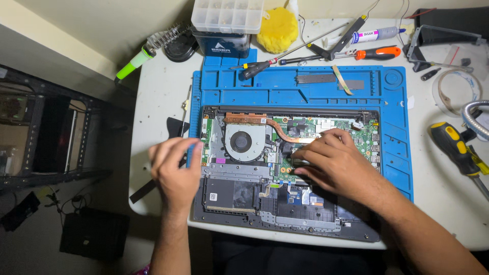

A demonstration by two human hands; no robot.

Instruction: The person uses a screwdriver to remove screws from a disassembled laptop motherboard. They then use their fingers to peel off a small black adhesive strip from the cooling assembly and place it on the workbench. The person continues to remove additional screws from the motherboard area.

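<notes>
An opened laptop base [239, 193] lies on a blue repair mat [305, 91], with its fan [244, 143], copper heat pipe [254, 121] and green circuit board [356, 130] exposed. My left hand [175, 170] rests on the laptop's left edge, fingers curled against the case and mat. My right hand [331, 163] lies flat on the middle of the circuit board, fingertips pressing near a small part by the heat pipe. What lies under the fingers is hidden.
Behind the mat lie a black screwdriver [254, 67], an orange-handled screwdriver [377, 53], a yellow sponge [277, 29], a clear parts box [226, 15] and a green soldering iron [135, 61]. A yellow-black screwdriver [456, 147] and a tape roll [456, 91] sit at the right.
</notes>
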